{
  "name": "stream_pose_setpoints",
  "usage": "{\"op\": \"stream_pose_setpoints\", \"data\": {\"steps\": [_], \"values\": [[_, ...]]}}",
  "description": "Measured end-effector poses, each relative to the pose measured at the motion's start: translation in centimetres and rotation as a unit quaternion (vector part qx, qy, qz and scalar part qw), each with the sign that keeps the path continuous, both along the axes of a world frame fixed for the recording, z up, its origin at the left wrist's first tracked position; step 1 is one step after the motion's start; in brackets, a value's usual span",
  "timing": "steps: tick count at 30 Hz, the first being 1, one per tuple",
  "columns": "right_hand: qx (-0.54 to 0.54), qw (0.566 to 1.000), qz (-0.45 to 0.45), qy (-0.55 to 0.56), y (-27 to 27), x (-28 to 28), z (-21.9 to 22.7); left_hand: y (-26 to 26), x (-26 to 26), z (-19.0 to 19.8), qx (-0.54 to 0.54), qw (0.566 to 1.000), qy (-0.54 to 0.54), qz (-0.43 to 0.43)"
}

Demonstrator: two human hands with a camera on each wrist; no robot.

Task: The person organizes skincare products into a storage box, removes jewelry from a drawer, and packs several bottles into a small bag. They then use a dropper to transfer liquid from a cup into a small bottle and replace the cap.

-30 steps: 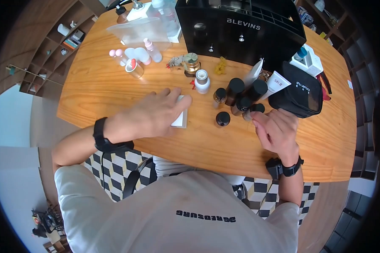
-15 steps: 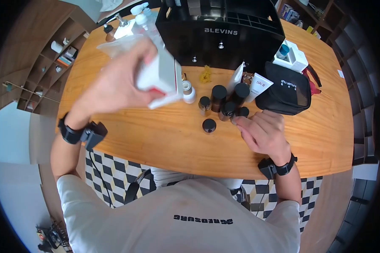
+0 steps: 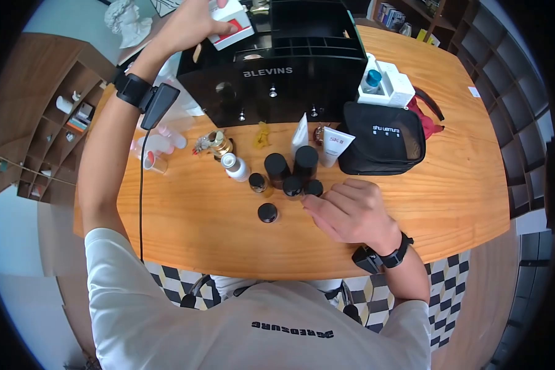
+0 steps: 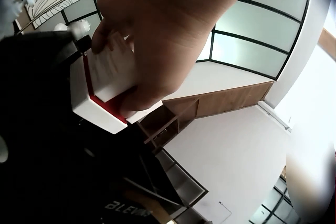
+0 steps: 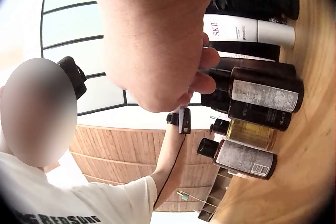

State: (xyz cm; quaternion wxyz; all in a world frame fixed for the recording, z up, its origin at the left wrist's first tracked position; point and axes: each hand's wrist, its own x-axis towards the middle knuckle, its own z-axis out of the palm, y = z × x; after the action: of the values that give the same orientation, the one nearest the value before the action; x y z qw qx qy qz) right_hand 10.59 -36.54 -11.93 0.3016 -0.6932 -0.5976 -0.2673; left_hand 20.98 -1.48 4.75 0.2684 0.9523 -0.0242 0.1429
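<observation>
My left hand [image 3: 194, 26] grips a white box [image 3: 233, 28] with a red band, over the left part of the black organizer [image 3: 302, 92] marked BLEVINS. In the left wrist view the fingers [image 4: 105, 37] lie along one side of the white box [image 4: 100, 111], and the thumb is on the other side. My right hand [image 3: 354, 213] stays low at the front right with fingers loosely curled. Its fingertips are close beside a small black-capped bottle [image 3: 313, 187]. In the right wrist view, curled fingers [image 5: 209, 58] overlap the cap end of a labelled dark bottle [image 5: 268, 90].
Several black-capped bottles [image 3: 277, 169] stand mid-table, with a white SK-II tube [image 3: 337, 145] behind. A black pouch [image 3: 382, 142] lies to the right. Left of them are a white bottle [image 3: 235, 166] and a small clear cup [image 3: 155, 163]. A cable [image 3: 142, 203] hangs from the left wrist.
My left hand has lifted the white box from the table and carried it up and away, over the organizer. The right hand stays by the bottles. The head view has shifted.
</observation>
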Motion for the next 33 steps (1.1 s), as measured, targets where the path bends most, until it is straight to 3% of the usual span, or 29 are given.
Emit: {"op": "stream_pose_setpoints", "data": {"steps": [1, 2, 4, 5, 6, 8, 10, 14, 16, 20, 21, 22, 25, 28, 33], "values": [[0.001, 1.000, 0.000, 0.004, -0.1, -0.1, 0.0, 1.2, 1.0, -1.2, 0.135, 0.983, -0.112, -0.056], [-0.001, 1.000, -0.004, 0.009, -0.1, -0.1, 0.0, 1.2, 1.3, -1.5, 0.264, 0.933, -0.220, -0.110], [-0.012, 1.000, -0.004, 0.017, -0.2, -0.1, -0.1, 1.6, 1.9, -1.9, 0.269, 0.918, -0.247, -0.156], [-0.013, 1.000, -0.003, 0.020, -0.2, -0.1, -0.2, -0.1, 0.7, -0.6, 0.146, 0.982, -0.087, -0.078], [-0.015, 1.000, -0.002, 0.022, -0.2, -0.1, -0.2, -1.0, -0.1, 0.0, 0.015, 0.997, 0.077, 0.007], [-0.019, 1.000, 0.002, 0.023, 0.0, -0.2, -0.1, -0.1, 0.2, -0.8, 0.054, 0.997, 0.049, -0.018], [0.000, 1.000, 0.002, 0.002, 0.2, -0.1, 0.1, 1.2, 1.1, -1.7, 0.113, 0.988, -0.034, -0.095], [-0.008, 1.000, 0.009, 0.020, 0.2, -0.1, 0.0, 0.1, 0.2, -0.9, 0.064, 0.996, 0.062, -0.021], [-0.014, 1.000, 0.009, 0.022, 0.2, -0.1, 0.0, 2.5, 1.3, -2.5, 0.066, 0.989, -0.045, -0.125], [-0.019, 1.000, 0.010, 0.021, 0.2, -0.2, 0.0, 3.7, 0.1, -3.5, 0.114, 0.984, -0.103, -0.089], [-0.019, 1.000, 0.011, 0.019, 0.2, -0.2, 0.1, 3.3, -0.4, -3.5, -0.035, 0.997, -0.053, -0.050], [-0.019, 1.000, 0.011, 0.018, 0.2, -0.3, 0.2, 2.8, -0.7, -3.5, -0.184, 0.983, -0.002, -0.010], [-0.026, 0.999, 0.013, 0.018, 0.2, -0.4, 0.1, 1.3, -1.1, -2.7, -0.154, 0.986, 0.061, 0.028], [-0.006, 1.000, 0.012, 0.007, 0.6, -0.3, 0.0, 2.5, 0.4, -3.4, -0.115, 0.992, 0.060, 0.008], [-0.010, 1.000, 0.013, 0.012, 0.6, -0.3, -0.2, 1.7, 0.9, -3.7, -0.250, 0.963, 0.095, -0.037]]}}
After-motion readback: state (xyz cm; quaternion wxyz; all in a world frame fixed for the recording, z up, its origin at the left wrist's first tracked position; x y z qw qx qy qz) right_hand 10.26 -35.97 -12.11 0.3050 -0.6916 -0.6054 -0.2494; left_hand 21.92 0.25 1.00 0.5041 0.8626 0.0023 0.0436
